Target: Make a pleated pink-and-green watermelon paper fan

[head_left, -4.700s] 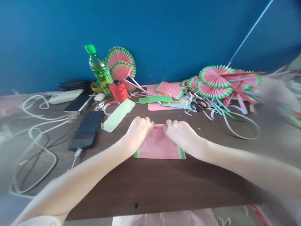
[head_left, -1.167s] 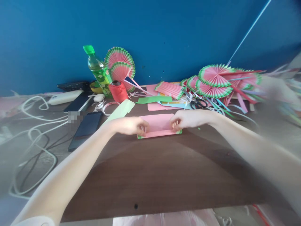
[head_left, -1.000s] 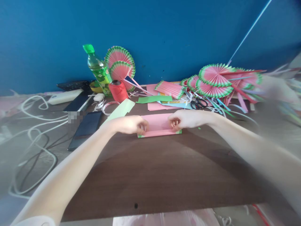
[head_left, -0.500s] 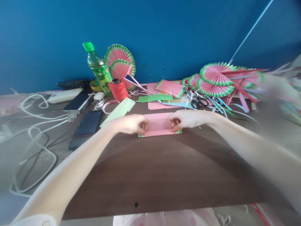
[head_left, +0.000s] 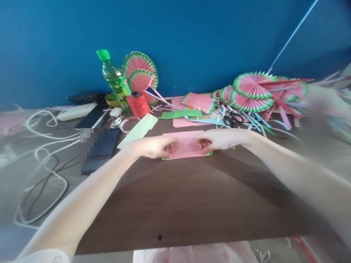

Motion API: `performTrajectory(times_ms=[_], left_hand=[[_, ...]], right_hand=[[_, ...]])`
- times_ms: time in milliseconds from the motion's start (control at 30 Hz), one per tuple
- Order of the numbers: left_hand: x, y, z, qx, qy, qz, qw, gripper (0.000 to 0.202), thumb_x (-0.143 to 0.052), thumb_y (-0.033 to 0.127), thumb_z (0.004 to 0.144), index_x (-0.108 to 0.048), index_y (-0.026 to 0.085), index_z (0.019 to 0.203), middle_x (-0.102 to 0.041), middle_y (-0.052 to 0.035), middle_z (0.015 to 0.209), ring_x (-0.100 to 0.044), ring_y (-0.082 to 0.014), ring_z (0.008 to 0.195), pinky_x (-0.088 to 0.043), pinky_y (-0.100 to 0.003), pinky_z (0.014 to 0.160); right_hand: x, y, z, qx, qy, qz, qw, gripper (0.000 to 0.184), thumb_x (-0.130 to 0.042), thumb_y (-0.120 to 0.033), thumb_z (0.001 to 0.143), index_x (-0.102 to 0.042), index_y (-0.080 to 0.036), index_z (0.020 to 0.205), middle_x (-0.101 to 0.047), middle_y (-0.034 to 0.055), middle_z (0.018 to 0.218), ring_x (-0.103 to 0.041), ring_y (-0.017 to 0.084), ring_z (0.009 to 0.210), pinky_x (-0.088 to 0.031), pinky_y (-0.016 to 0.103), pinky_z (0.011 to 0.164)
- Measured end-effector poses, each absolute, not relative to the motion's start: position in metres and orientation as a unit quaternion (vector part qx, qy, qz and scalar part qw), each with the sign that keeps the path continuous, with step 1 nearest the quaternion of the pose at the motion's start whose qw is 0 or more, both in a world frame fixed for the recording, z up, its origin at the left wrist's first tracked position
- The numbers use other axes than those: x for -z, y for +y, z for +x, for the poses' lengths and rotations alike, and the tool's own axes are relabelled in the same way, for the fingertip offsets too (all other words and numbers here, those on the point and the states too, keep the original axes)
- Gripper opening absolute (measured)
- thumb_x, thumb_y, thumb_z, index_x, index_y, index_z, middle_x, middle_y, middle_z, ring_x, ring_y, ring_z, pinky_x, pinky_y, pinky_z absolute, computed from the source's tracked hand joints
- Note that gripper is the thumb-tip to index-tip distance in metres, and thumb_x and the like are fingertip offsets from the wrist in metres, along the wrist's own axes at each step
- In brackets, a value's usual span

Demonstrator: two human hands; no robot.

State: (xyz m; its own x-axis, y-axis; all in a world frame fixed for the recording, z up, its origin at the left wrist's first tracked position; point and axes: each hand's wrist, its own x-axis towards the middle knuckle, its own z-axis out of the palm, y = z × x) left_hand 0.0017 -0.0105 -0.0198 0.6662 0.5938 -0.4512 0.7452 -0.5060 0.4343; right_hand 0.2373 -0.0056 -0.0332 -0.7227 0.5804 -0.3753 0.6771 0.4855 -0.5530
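A pink paper sheet (head_left: 186, 144) with green edging at its near corners lies on the brown table in front of me. My left hand (head_left: 160, 146) is at its left part, fingers curled with thumb and fingertips pressed together on the paper. At the right part, my right hand (head_left: 216, 139) pinches the paper close to its near edge. The near strip of the sheet looks folded. Both hands hide the short sides of the paper in part.
Behind the sheet lie a green paper strip (head_left: 181, 114), black scissors (head_left: 233, 119) and a pleated pink paper (head_left: 200, 102). Finished fans (head_left: 253, 86) are piled at the right. On the left are a pale green sheet (head_left: 138, 129), red spool (head_left: 139, 105), bottle (head_left: 113, 75) and white cables (head_left: 52, 168).
My left hand has shifted slightly up and inward along the paper, uncovering its upper left corner. My right hand stays almost in place. The near strip now looks flatter.
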Motion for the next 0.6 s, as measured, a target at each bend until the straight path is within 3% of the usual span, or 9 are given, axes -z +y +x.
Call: performTrajectory(times_ms=[133,267,433,600], left_hand=[[0.0179,-0.0118,0.0029,0.141,0.36,0.877,0.285,0.015,-0.048,0.02,0.075,-0.053,0.021,0.089,-0.048,-0.0008,0.089,-0.048,-0.0143,0.079,-0.036,-0.023,0.067],[0.0171,-0.0102,0.0035,0.164,0.361,0.879,0.265,0.023,-0.048,0.024,0.077,-0.056,0.023,0.099,-0.041,-0.003,0.095,-0.045,-0.0183,0.091,-0.036,-0.026,0.078],[0.0214,-0.0063,0.0011,0.159,0.347,0.878,0.287,0.036,-0.048,0.023,0.078,-0.053,0.027,0.113,-0.041,-0.0031,0.102,-0.043,-0.0195,0.102,-0.034,-0.027,0.09],[0.0252,-0.004,-0.0007,0.147,0.324,0.889,0.29,0.039,-0.046,0.023,0.079,-0.054,0.031,0.116,-0.044,-0.0022,0.102,-0.043,-0.0184,0.103,-0.031,-0.027,0.095]], right_hand=[[0.0367,-0.0064,0.2391,0.344,0.87,0.348,0.061,0.016,-0.052,-0.027,0.075,-0.051,-0.017,0.088,-0.053,0.0026,0.084,-0.049,0.014,0.073,-0.038,0.023,0.063],[0.0403,-0.0069,0.2407,0.341,0.882,0.322,0.045,0.029,-0.047,-0.016,0.074,-0.051,-0.019,0.102,-0.056,0.0044,0.096,-0.051,0.016,0.085,-0.04,0.024,0.068],[0.0386,-0.0077,0.2402,0.342,0.891,0.294,0.057,0.044,-0.044,-0.014,0.074,-0.05,-0.023,0.117,-0.053,0.0053,0.115,-0.049,0.018,0.103,-0.041,0.028,0.082],[0.0356,-0.0078,0.2391,0.327,0.898,0.286,0.071,0.049,-0.043,-0.016,0.075,-0.051,-0.028,0.122,-0.05,0.0041,0.116,-0.043,0.021,0.114,-0.037,0.032,0.093]])
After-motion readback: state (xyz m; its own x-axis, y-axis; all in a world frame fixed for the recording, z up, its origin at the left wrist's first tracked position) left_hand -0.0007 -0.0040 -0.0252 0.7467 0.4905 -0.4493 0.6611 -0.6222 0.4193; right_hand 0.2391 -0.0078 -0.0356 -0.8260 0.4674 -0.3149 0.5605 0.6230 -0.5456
